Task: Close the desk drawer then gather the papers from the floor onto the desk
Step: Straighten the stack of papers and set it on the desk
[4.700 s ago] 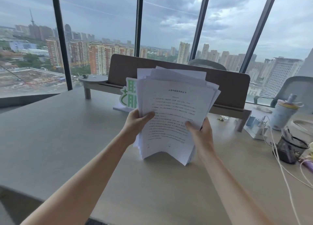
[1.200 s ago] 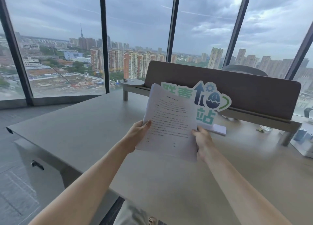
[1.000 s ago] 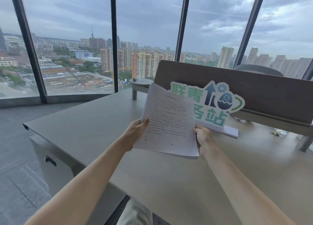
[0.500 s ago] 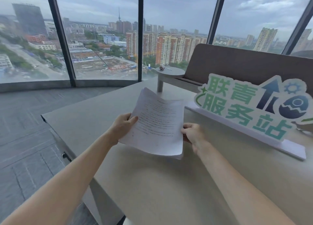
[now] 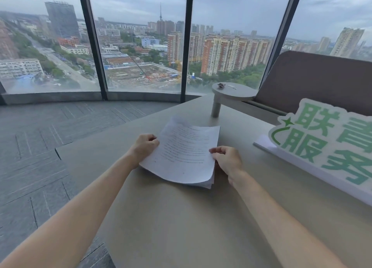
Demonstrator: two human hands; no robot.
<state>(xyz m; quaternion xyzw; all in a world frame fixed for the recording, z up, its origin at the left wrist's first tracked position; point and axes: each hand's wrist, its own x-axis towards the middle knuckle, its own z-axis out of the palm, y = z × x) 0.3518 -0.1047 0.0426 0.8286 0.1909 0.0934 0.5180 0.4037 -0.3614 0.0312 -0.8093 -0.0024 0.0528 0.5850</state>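
Observation:
A stack of white printed papers point(image 5: 182, 153) lies low over the beige desk point(image 5: 181, 217), its near edge resting on the desk top and its far edge slightly curled up. My left hand point(image 5: 145, 144) pinches the stack's left edge. My right hand point(image 5: 227, 160) holds its right edge with fingers curled on the top sheet. The desk drawer is out of view below the desk's left side.
A green and white cut-out sign point(image 5: 322, 146) on a white base stands on the desk at the right. Behind it runs a brown divider panel point(image 5: 314, 86) with a small round shelf point(image 5: 231, 91). Grey carpet floor point(image 5: 40, 136) and tall windows lie to the left.
Both hands have lowered the paper stack from upright in the air down to the desk top near its left end. The view has turned left and tipped down.

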